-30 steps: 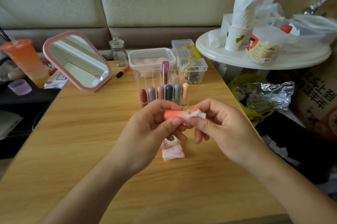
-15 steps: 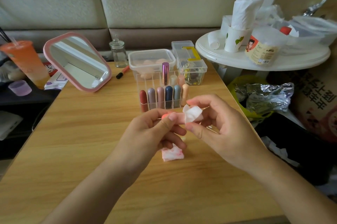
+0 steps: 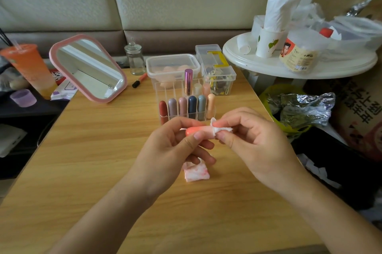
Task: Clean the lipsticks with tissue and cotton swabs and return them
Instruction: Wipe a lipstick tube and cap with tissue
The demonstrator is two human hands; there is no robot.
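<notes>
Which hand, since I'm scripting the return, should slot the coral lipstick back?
Left. The left hand grips the coral lipstick near the clear organizer; the right hand pinches the tissue.

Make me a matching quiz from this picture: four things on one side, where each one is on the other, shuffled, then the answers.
1 coral lipstick
2 white tissue
3 red-stained tissue
4 metallic purple lipstick

A lying on the table
B standing in the clear organizer
C pinched by the right hand
D held by the left hand

Pairs: 1-D, 2-C, 3-A, 4-B
</notes>
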